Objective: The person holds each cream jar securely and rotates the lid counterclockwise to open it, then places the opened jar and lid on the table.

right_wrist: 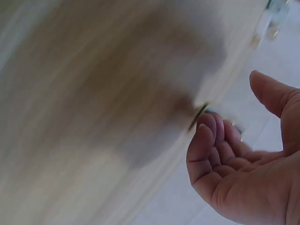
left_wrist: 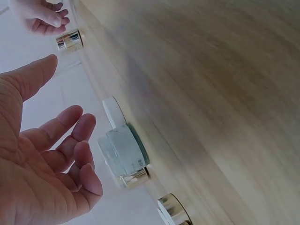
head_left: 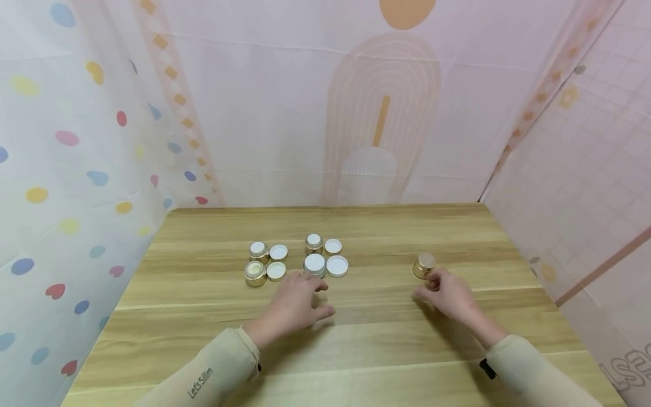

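Note:
My left hand [head_left: 295, 305] hovers with loose, spread fingers just in front of a pale glass jar [head_left: 315, 264] with a white top; it holds nothing. A white-lined lid [head_left: 337, 265] lies to the right of that jar. On the right, my right hand [head_left: 450, 294] is beside a small gold-capped jar [head_left: 424, 264], its thumb apart and its fingers bent. In the right wrist view the fingers [right_wrist: 201, 145] hide most of the jar, and whether they touch it is unclear. The left wrist view shows the glass jar [left_wrist: 124, 149] beyond the left fingertips.
Behind the glass jar stands a small gold jar [head_left: 313, 244] with its lid [head_left: 333, 246] alongside. Further left are two more gold jars, the back one [head_left: 258, 252] and the front one [head_left: 255, 275], with lids [head_left: 278, 252] beside them. Patterned curtains [head_left: 274, 113] border the wooden table [head_left: 376, 350].

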Available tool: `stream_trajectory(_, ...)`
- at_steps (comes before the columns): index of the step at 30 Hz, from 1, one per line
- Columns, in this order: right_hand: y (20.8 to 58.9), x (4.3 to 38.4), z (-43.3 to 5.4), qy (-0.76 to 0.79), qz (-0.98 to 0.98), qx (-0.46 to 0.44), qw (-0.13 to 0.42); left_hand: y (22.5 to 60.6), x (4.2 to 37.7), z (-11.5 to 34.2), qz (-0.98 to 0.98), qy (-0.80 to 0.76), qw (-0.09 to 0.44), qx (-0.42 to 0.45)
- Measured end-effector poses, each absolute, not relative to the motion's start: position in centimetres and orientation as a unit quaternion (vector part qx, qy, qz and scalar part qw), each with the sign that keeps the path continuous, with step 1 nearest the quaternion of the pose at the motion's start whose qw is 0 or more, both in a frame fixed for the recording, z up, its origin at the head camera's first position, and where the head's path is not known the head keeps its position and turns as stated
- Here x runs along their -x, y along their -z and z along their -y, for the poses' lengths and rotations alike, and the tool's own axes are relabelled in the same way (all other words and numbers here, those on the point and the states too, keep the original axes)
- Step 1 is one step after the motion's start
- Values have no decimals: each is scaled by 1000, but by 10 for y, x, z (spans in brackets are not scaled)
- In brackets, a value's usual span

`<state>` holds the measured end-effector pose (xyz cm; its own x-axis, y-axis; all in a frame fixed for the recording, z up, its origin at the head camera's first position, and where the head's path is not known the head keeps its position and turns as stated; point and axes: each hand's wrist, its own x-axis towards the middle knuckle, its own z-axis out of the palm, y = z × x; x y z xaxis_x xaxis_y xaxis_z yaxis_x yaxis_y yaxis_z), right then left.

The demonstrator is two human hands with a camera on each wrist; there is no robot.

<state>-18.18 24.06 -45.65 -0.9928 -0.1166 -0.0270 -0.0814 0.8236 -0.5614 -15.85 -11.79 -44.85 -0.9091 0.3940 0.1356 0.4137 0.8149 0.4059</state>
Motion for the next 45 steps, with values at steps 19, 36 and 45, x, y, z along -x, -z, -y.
stream_trajectory(19,472,226,-258,291,-957,2,16,450,152,122,949,240,-16,203)
stream_trajectory(36,452,203,-179,387,-896,213,39,440,148,119,931,298,-5,212)
stream_trajectory(45,440,188,-122,392,-847,348,94,429,146,112,912,308,51,267)
